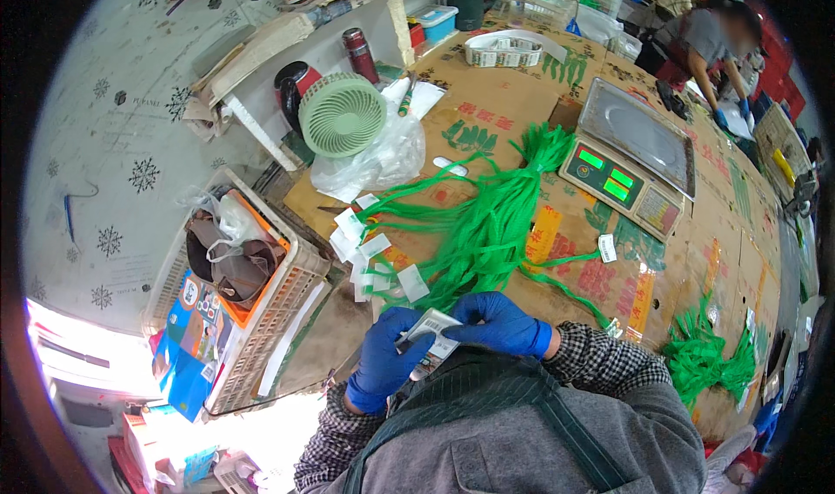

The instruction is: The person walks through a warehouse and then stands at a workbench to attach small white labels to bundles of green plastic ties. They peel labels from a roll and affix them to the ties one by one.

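Note:
Blue gloves cover both of my hands, which are close together in front of my apron. My left hand point(398, 350) grips a small stack of printed labels point(434, 341). The fingers of my right hand point(492, 324) meet at the upper right edge of those labels; whether they pinch one is hidden. Just beyond the hands lies a large bundle of green mesh net bags point(502, 226), tied near its far end. White tags point(359, 246) hang from strands on its left side, and another white tag point(607, 248) ends a strand on the right.
A digital scale point(629, 158) stands beyond the bundle to the right. Farther left are a green fan point(344, 115), a plastic bag point(378, 158) and a red thermos point(360, 55). A plastic crate point(287, 305) stands left. More green nets point(708, 357) lie right. A co-worker point(708, 40) leans over the far end.

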Tool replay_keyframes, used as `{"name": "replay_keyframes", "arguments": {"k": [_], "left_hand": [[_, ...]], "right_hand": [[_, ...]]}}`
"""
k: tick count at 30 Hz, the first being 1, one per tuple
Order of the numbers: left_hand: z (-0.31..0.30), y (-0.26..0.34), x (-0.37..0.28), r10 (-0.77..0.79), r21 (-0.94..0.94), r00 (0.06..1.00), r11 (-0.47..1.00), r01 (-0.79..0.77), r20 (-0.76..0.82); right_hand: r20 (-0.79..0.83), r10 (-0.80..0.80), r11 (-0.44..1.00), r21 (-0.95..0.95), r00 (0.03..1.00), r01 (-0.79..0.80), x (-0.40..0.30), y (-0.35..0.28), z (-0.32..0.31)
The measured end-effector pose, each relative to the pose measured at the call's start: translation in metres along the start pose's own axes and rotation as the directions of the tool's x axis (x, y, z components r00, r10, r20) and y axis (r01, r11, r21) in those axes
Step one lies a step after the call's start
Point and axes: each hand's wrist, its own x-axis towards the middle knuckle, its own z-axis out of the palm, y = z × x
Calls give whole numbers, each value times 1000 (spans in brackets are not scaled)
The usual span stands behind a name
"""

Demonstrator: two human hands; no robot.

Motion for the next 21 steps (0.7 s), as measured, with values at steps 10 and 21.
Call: {"name": "replay_keyframes", "arguments": {"k": [10, 21], "left_hand": [[2, -15, -26, -167, 141, 985, 975, 170, -33], [-13, -30, -40, -107, -34, 978, 993, 115, 180]], "right_hand": [[0, -143, 871, -474, 990, 126, 42, 16, -10], [-221, -391, 825, -514, 893, 234, 103, 63, -28]]}}
